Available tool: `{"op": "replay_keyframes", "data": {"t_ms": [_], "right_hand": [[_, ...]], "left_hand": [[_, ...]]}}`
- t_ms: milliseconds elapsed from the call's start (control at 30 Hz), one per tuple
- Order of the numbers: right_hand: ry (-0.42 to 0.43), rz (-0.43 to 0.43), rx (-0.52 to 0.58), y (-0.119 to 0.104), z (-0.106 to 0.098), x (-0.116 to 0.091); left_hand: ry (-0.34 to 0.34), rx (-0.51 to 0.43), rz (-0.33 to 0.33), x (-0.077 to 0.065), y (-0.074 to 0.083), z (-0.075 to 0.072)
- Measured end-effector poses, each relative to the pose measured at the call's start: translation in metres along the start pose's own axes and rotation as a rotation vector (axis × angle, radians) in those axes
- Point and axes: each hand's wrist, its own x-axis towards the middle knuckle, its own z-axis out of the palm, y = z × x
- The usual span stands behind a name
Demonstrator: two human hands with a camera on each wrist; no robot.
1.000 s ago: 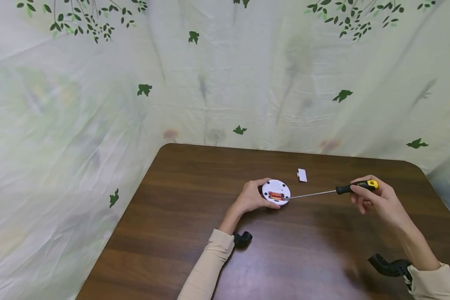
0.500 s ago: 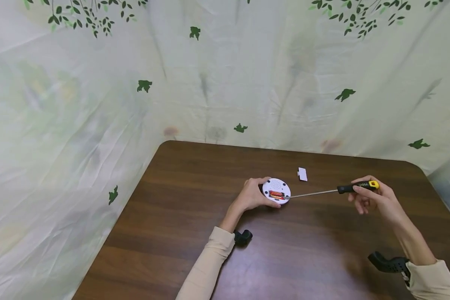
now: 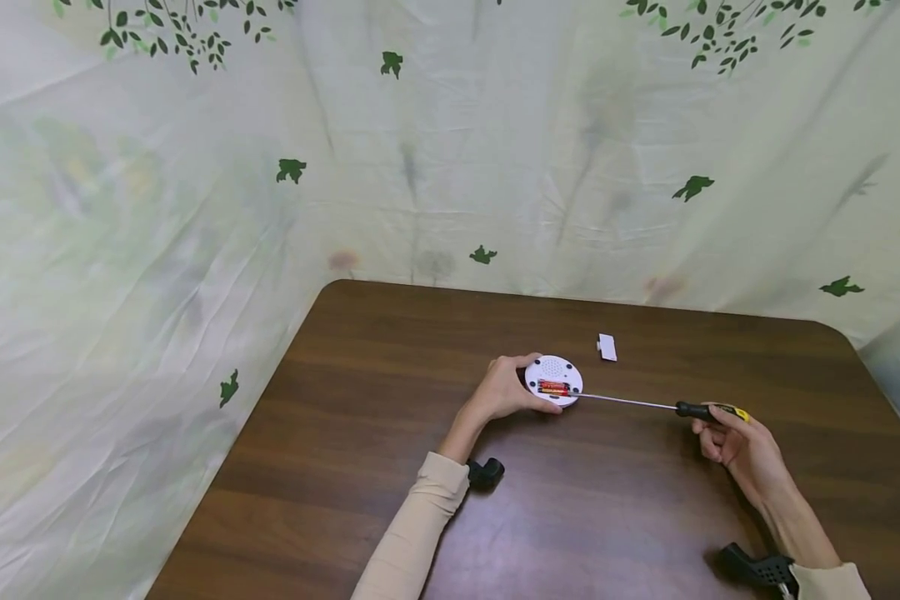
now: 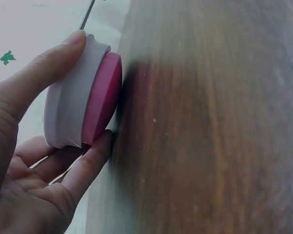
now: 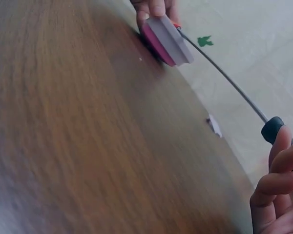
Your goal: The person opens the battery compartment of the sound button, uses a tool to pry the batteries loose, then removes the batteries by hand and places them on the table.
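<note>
A round white battery-powered device (image 3: 551,367) lies with its underside up, showing a grid of small holes, dark feet and an uncovered battery slot with red batteries (image 3: 553,387). My left hand (image 3: 504,392) grips it by the edge, thumb on the near side. From the left wrist, its pink lower part (image 4: 101,97) faces the table. My right hand (image 3: 746,458) holds a screwdriver (image 3: 630,401) by its black and yellow handle. The thin metal shaft reaches leftward across the device's rim, its tip at the end of the battery slot.
Beyond the device, a small white battery cover (image 3: 607,347) lies on the brown wooden table (image 3: 390,358). A pale cloth (image 3: 525,167) with leaf prints hangs behind and to the left. Each wrist carries a black mount (image 3: 486,475).
My right hand has come down and nearer, lowering the screwdriver's handle so the shaft now slants the other way. The tip stays at the battery slot. My left hand keeps its grip.
</note>
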Motion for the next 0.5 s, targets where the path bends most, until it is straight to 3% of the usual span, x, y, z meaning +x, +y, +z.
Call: {"op": "replay_keyframes", "data": {"t_ms": [200, 500], "right_hand": [[0.049, -0.017, 0.016, 0.0008, 0.0001, -0.0048], [0.022, -0.066, 0.053, 0.0019, -0.0023, -0.0074]], "left_hand": [[-0.009, -0.021, 0.004, 0.0005, -0.0002, 0.0015], [-0.016, -0.023, 0.005, 0.0022, -0.0002, 0.0001]]}}
